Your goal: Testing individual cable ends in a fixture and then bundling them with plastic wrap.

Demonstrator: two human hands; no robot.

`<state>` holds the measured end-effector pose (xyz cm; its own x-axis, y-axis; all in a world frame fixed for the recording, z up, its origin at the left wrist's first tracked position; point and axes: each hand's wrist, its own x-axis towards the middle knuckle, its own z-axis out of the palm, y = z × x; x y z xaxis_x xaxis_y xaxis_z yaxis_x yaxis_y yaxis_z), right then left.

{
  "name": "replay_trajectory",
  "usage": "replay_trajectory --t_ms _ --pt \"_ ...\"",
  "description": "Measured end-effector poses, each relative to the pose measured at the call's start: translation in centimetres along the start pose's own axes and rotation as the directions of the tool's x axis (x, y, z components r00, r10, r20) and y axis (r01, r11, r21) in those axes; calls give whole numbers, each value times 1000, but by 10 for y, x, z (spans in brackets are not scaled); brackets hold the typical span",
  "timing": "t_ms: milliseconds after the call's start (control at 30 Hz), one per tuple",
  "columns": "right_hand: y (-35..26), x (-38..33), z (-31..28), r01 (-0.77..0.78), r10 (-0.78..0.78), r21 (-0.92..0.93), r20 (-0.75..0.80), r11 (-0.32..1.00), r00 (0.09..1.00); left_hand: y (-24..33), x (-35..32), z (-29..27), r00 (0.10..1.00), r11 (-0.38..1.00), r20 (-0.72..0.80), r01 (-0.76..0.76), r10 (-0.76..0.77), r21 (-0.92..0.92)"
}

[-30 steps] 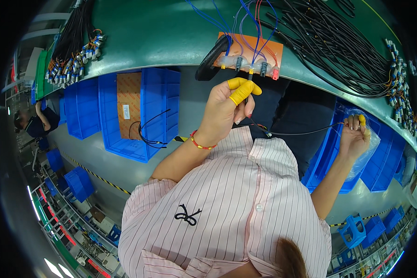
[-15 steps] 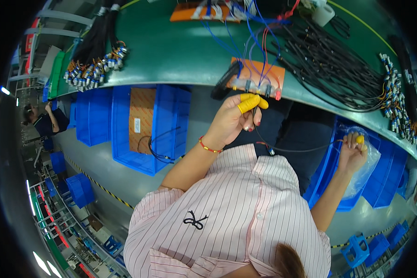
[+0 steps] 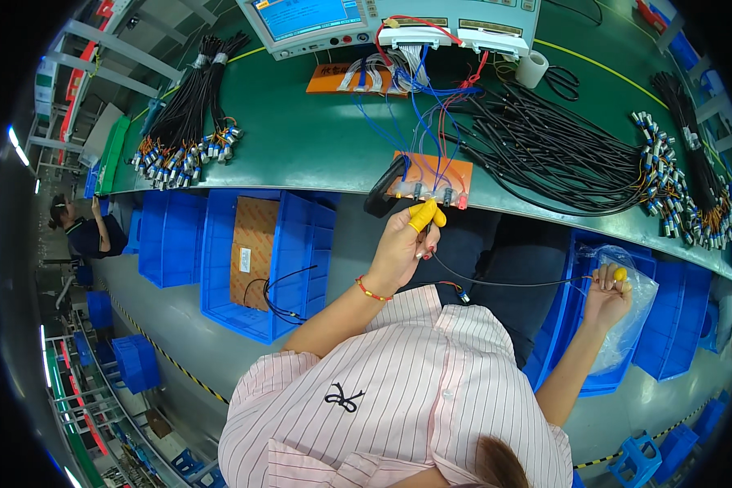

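At the upper left of the frame, a bundle of black cables (image 3: 183, 122) with metal ends lies on the green bench (image 3: 317, 154). At the upper middle, an orange board (image 3: 454, 169) with a row of small sockets sits at the bench's front edge, blue and red wires (image 3: 436, 134) running up from it. Toward the upper right, a large pile of similar cables (image 3: 561, 154) spreads out. Which of these have been handled cannot be told. One cable is in hand: its near end appears to have been brought up to the board, but the fingers hide whether it is seated, so that connection may be left to finish.

Just below the board, at the middle of the frame, the left hand (image 3: 407, 246) pinches that thin dark cable (image 3: 504, 284) between thumb and forefinger, both in yellow finger covers (image 3: 425, 215). The cable sags rightward between the hands, above the dark trousers (image 3: 516, 252). At the right, the right hand (image 3: 608, 299), its fingers curled in, seems to pinch the far end, in front of a clear plastic bag (image 3: 638, 313).
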<state>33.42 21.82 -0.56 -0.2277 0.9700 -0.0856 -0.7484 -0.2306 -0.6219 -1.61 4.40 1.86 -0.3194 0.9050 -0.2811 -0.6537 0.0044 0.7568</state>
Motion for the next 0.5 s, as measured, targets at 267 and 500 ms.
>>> replay_trajectory --t_ms 267,500 --pt "-32 -2 20 35 -33 -41 60 999 998 1 -9 12 993 999 -117 -2 6 33" --pt "-48 9 35 69 -66 -63 56 996 996 -42 -53 33 946 898 145 217 -290 382"
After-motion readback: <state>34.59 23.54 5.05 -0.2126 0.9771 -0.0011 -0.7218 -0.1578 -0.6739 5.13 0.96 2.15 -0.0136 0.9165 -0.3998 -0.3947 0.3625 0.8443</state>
